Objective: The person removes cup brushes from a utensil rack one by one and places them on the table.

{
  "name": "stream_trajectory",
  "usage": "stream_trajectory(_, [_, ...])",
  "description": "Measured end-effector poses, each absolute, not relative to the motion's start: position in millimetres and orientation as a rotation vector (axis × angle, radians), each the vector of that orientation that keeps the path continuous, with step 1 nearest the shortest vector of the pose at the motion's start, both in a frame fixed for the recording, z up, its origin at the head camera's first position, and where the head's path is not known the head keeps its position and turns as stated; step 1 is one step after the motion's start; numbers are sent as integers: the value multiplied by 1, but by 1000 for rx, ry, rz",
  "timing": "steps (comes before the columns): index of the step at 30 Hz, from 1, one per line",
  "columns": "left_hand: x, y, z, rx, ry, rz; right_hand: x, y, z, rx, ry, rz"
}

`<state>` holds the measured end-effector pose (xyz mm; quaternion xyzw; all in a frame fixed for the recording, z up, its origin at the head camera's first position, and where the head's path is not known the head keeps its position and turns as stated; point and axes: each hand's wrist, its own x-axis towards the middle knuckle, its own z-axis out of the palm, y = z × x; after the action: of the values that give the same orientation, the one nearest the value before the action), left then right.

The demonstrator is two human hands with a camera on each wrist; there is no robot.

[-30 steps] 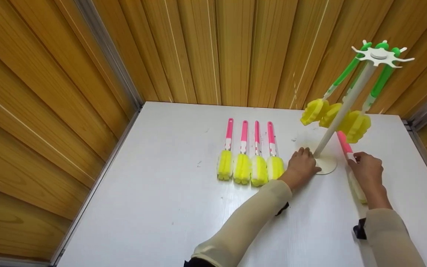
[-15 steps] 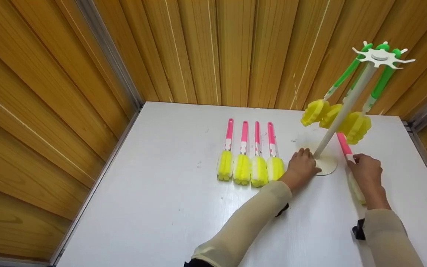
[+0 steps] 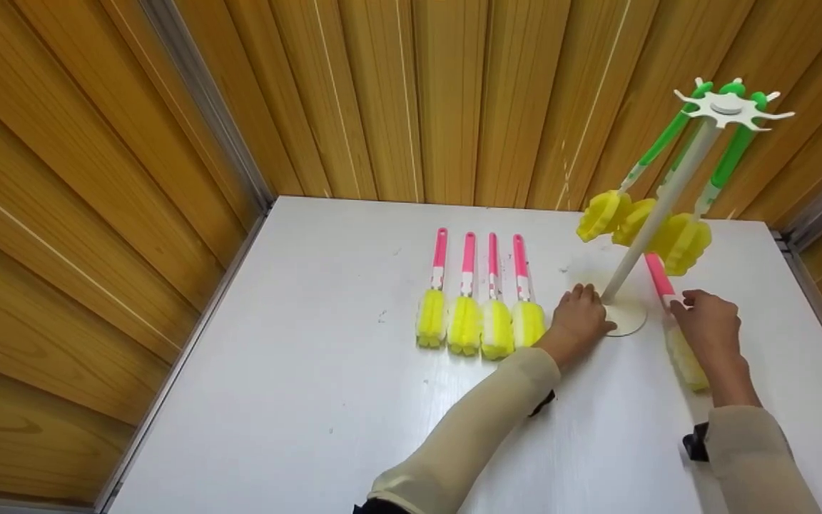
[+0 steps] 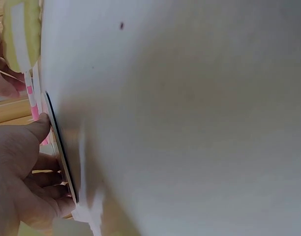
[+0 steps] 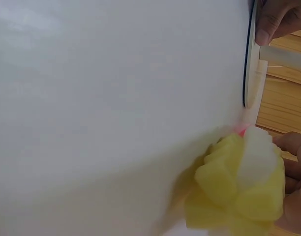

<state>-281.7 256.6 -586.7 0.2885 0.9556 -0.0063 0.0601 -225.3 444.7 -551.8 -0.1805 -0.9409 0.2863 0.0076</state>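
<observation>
A: What are you seeing at the far left?
B: Wooden panels are rising beside the white surface.

A: And further right, on the surface?
B: Four pink-handled brushes are lying in a row, their handles pointing away from the person and their yellow-and-white sponge heads nearer.

A: Where is the left hand resting?
B: Just right of that row, on the round base of a white stand. Its fingers are lying relaxed over the disc, and its thumb is touching near the rim. A beige sleeve is stretching back from it.

A: Is anything hanging on the stand?
B: Yes, three green-handled brushes are hanging from the hooked top, their yellow heads dangling well above the base.

A: What about the right side?
B: A single pink-handled brush is sitting just right of the base, and the right hand is pinching it between thumb and fingers, around its middle. The handle is pointing away, the sponge head toward the person.

A: Is its head touching the surface?
B: I'm looking, but I can't tell.
</observation>
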Motion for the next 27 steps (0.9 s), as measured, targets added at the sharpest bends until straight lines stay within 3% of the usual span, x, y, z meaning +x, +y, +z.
stream_trajectory(27, [-281, 255, -588, 891, 2903, -62, -205, 424, -471, -500, -2542, 931])
